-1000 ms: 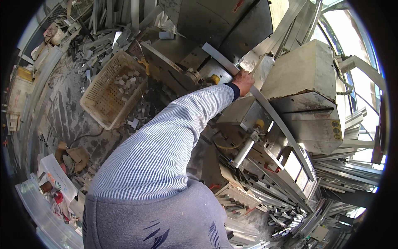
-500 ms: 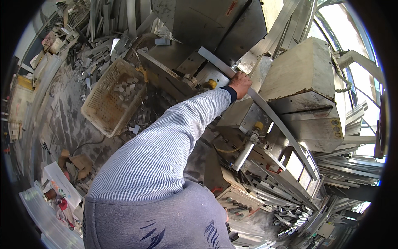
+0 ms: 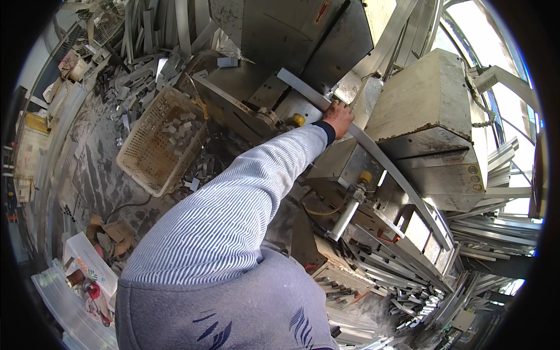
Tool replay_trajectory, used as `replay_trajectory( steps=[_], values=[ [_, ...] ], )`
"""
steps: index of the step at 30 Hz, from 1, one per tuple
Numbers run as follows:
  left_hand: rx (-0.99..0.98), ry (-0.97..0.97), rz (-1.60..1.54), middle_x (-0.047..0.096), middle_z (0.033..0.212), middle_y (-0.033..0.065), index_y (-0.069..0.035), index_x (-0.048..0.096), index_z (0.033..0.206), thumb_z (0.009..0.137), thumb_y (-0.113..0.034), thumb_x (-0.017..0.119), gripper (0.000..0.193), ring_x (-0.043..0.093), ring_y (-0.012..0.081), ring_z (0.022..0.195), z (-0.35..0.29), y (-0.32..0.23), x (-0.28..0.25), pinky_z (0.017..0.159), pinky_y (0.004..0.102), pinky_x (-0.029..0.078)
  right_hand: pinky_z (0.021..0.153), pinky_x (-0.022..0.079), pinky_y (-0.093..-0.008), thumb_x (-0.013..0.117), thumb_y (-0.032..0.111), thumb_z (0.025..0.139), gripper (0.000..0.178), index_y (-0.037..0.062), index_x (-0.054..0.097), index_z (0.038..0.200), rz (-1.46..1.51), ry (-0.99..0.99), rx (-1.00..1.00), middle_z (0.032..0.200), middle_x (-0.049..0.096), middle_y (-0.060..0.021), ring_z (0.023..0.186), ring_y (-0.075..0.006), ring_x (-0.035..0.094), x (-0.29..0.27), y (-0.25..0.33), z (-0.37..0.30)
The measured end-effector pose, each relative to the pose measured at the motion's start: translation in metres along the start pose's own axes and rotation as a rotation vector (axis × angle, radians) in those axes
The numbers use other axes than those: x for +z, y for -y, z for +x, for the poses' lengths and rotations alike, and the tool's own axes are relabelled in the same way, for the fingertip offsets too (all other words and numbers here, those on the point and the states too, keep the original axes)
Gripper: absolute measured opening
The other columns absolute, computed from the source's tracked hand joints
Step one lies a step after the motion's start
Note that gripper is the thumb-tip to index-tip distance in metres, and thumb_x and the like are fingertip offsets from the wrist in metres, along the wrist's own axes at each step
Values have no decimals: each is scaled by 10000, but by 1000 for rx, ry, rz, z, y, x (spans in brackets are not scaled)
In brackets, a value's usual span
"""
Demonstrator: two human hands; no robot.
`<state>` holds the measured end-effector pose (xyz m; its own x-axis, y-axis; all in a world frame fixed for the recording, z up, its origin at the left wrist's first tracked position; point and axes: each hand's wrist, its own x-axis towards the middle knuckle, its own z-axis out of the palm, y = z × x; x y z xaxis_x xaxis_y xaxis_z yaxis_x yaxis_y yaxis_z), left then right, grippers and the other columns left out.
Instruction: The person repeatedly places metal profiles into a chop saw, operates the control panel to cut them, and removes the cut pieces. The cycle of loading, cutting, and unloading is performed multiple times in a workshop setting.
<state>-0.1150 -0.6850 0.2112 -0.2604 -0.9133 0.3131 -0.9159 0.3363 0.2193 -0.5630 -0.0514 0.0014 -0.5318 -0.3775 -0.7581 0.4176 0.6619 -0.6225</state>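
My left hand (image 3: 338,119) is closed over a long, flat silver metal bar (image 3: 382,160), fingers wrapped across its upper side. The bar slants from the upper middle to the lower right and passes between two big metal machine housings, one at the top (image 3: 280,35) and one at the right (image 3: 417,111). Close to my wrist sits a yellow knob (image 3: 298,119). Below the bar, a second yellow knob (image 3: 366,176) and a pale cylinder (image 3: 345,219) belong to the machine. A striped sleeve covers my left arm. My right hand does not show.
Left of the machine, a dirty cream plastic crate (image 3: 137,166) holds small metal offcuts (image 3: 178,131). More offcuts (image 3: 131,87) are heaped on the floor behind it. Long metal profiles (image 3: 496,230) are stacked at the right. A white box (image 3: 87,259) stands at the lower left.
The whole view has shifted slightly. My left hand keeps its hold on the metal bar at nearly the same place. A sliver of skin beside the vest's right edge no longer shows.
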Motion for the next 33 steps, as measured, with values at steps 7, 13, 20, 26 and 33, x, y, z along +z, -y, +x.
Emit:
replay_trajectory(
  steps=[7, 13, 20, 26, 33],
  values=[
    [30, 23, -14, 563, 1023, 94, -116, 618, 988, 682, -161, 629, 310, 484, 266, 1047, 0, 0, -3, 969, 416, 287, 560, 421, -300, 567, 282, 875, 203, 82, 604, 884, 193, -160, 101, 694, 542, -4, 610, -169, 513, 61, 51, -72],
    [24, -11, -5, 570, 1031, 92, -123, 635, 968, 673, -200, 667, 307, 492, 252, 1035, -1, -1, -3, 933, 401, 297, 474, 364, -293, 541, 261, 860, 143, 127, 588, 844, 202, -113, 58, 624, 465, 34, 503, -120, 421, 63, 47, -73],
    [-1, 18, 77, 572, 1003, 101, -103, 593, 1003, 759, -168, 549, 256, 503, 262, 1033, 0, -9, -9, 981, 459, 277, 449, 341, -285, 509, 244, 839, 113, 151, 546, 789, 314, -157, 130, 605, 448, 41, 485, -106, 393, 59, 50, -60],
    [-30, 52, 137, 563, 1051, 82, -116, 550, 1091, 792, -175, 527, 305, 501, 247, 1059, -1, -14, -10, 1044, 519, 184, 454, 352, -298, 495, 243, 825, 120, 160, 504, 738, 511, -159, 295, 593, 435, 42, 481, -109, 387, 47, 40, -37],
    [-14, 106, 139, 536, 1107, 76, -138, 514, 1165, 792, -203, 545, 380, 462, 238, 1128, 2, -11, -11, 1058, 552, 113, 481, 402, -322, 423, 308, 914, 253, 153, 523, 740, 660, -136, 324, 492, 391, 61, 416, -132, 374, 96, 84, -102]
  ],
)
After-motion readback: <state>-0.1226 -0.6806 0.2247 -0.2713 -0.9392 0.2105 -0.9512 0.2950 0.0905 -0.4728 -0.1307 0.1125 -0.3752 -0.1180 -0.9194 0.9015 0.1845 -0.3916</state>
